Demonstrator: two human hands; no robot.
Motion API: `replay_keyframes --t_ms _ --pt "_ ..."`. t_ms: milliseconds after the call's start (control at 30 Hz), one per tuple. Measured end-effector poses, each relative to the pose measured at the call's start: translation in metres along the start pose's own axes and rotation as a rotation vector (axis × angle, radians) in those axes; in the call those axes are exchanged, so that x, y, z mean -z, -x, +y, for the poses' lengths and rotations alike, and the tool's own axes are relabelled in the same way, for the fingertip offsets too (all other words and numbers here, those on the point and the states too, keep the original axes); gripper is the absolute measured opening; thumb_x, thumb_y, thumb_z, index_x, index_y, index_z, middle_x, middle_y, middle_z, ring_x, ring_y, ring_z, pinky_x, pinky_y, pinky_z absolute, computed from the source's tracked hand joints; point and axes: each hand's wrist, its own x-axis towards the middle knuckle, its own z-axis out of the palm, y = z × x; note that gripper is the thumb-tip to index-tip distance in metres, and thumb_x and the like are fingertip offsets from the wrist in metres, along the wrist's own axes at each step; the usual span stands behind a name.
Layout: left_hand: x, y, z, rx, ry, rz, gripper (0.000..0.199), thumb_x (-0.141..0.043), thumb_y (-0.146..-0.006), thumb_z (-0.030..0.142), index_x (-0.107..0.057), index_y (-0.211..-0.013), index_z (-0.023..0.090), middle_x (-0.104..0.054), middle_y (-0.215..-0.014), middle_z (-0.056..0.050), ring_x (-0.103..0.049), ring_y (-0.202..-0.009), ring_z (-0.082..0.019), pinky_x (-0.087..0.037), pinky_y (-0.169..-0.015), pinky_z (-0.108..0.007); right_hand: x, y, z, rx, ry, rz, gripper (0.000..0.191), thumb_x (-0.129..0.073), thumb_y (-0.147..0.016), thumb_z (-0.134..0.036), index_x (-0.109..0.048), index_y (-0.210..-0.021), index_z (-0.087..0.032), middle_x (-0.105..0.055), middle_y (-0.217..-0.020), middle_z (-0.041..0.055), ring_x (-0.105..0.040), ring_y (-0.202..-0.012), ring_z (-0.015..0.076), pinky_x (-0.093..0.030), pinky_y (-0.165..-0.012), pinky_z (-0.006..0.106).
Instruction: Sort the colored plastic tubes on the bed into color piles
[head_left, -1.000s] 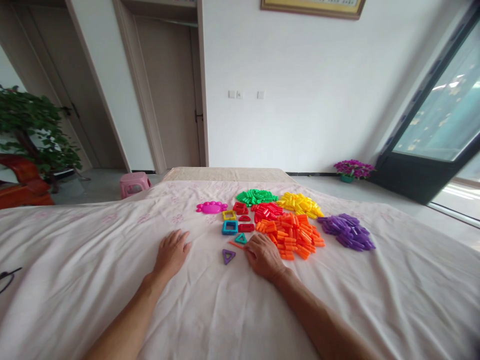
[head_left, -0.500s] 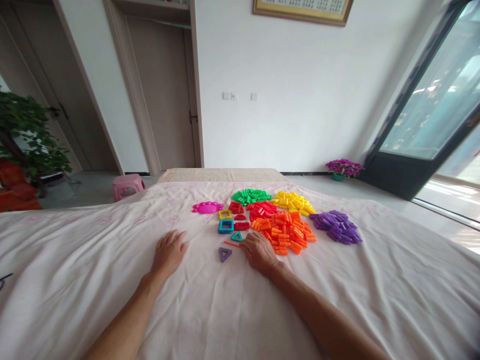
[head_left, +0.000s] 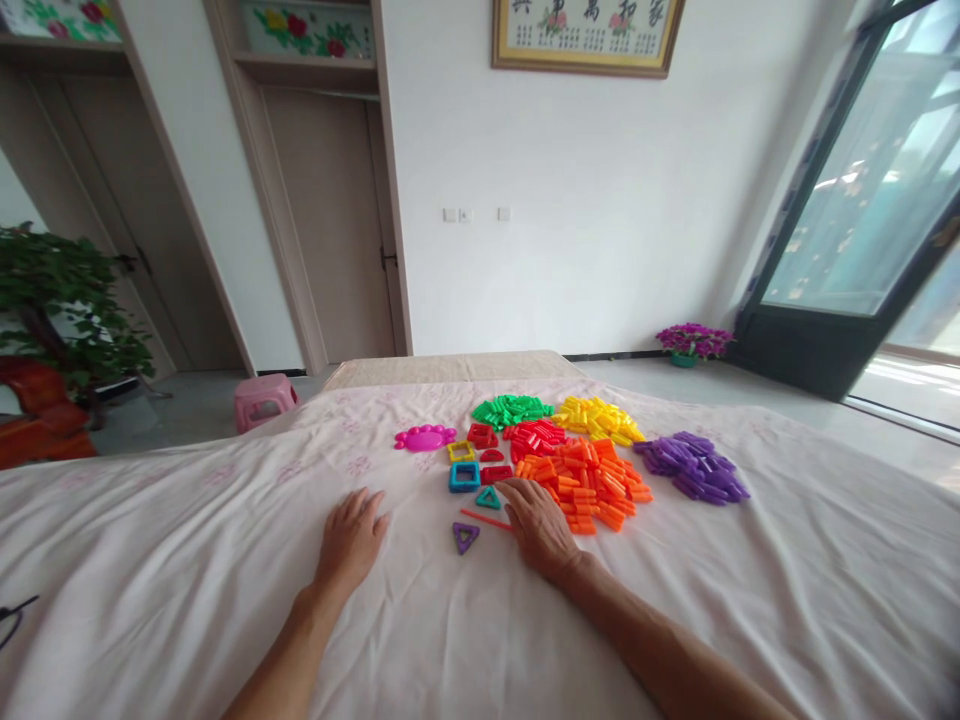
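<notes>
My left hand (head_left: 352, 535) rests on the pale sheet with its fingers apart and nothing in it. My right hand (head_left: 541, 528) lies beside the pile of orange pieces (head_left: 589, 480), its fingertips by the end of a thin orange-red strip (head_left: 486, 519); whether it grips the strip is hidden. Near that hand are a teal triangle (head_left: 488, 498) and a purple triangle (head_left: 465, 538). Beyond them are a blue square (head_left: 464, 477), a yellow square (head_left: 460, 452), red shapes (head_left: 496, 475) and a pink crab-like piece (head_left: 425, 438).
Piles of red (head_left: 534, 438), green (head_left: 511, 411), yellow (head_left: 598, 419) and purple pieces (head_left: 693, 467) lie on the sheet (head_left: 187, 560). A pink stool (head_left: 264, 402) stands on the floor at the left, and purple flowers (head_left: 694, 342) at the right.
The view has tilted upward, so everything sits lower in the picture. More of the orange-red strip shows beside my right hand. My left hand stays open on the sheet.
</notes>
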Motion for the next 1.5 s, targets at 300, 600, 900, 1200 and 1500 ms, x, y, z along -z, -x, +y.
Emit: replay_keyframes --t_ms 300,600,900,1200,1500 --pt "-0.003 -0.001 0.001 0.032 0.004 -0.025 0.044 -0.044 -0.097 0.031 -0.064 -0.135 0.019 -0.059 -0.144 -0.013 -0.051 -0.134 -0.027 -0.036 -0.111 -0.044 -0.008 -0.033 0.013 0.026 0.032 -0.062 0.058 -0.054 -0.096 -0.036 -0.040 -0.151 -0.024 -0.047 -0.151 0.0115 -0.043 -0.138 0.0282 -0.036 -0.115 0.048" --pt "-0.005 -0.002 0.000 0.030 0.071 -0.009 0.044 -0.045 -0.097 0.031 -0.065 -0.134 0.017 -0.060 -0.142 -0.015 -0.051 -0.134 -0.030 -0.037 -0.112 -0.049 -0.043 -0.061 -0.013 -0.187 -0.026 -0.175 0.059 -0.055 -0.094 -0.047 -0.045 -0.148 -0.025 -0.056 -0.141 0.0116 -0.046 -0.130 0.0316 -0.037 -0.109 0.048" --pt "-0.006 -0.009 0.000 -0.232 0.532 -0.032 0.065 -0.055 -0.093 0.044 -0.041 -0.153 0.022 -0.045 -0.156 -0.014 -0.044 -0.143 -0.026 -0.038 -0.116 -0.045 -0.080 -0.073 -0.065 -0.020 -0.386 -0.081 0.052 -0.054 -0.094 -0.031 -0.048 -0.145 -0.021 -0.057 -0.139 0.0134 -0.049 -0.131 0.0275 -0.040 -0.112 0.046" --pt "-0.003 -0.009 0.004 -0.161 0.658 -0.044 0.050 -0.051 -0.093 0.027 -0.052 -0.143 0.027 -0.057 -0.145 -0.007 -0.053 -0.135 -0.021 -0.040 -0.116 -0.041 0.025 -0.066 0.040 -0.213 -0.453 0.269 0.043 -0.046 -0.097 -0.047 -0.064 -0.131 -0.028 -0.062 -0.135 0.0099 -0.056 -0.128 0.0266 -0.046 -0.110 0.044" --pt "0.008 -0.012 0.001 0.078 0.667 -0.043 0.041 -0.043 -0.091 0.018 -0.061 -0.127 0.023 -0.068 -0.128 -0.005 -0.063 -0.119 -0.019 -0.047 -0.106 -0.035 0.079 0.005 0.221 -0.700 -0.354 0.277 0.062 -0.046 -0.088 -0.066 -0.070 -0.119 -0.018 -0.069 -0.127 0.0141 -0.059 -0.125 0.0325 -0.040 -0.112 0.049"
